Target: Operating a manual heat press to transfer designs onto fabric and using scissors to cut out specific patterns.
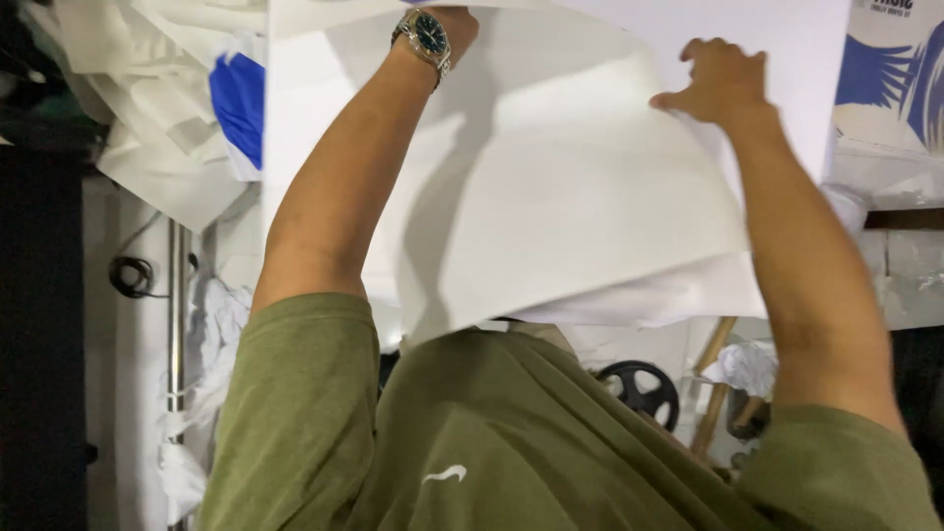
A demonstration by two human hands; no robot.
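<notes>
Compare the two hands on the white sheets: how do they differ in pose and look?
The left hand is mostly cut off at the picture's top edge; the right hand shows fully. The left wrist wears a metal watch; the right wrist is bare. The right hand's fingers curl over a sheet's edge; the left hand's fingers are hidden. Both reach to the large white sheets.

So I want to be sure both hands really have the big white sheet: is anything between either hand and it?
Nothing visible. The right hand grips the white sheet directly at its upper edge. The left hand, wristwatch on its wrist, reaches the sheet's top, though its fingers are cut off by the frame.
</notes>
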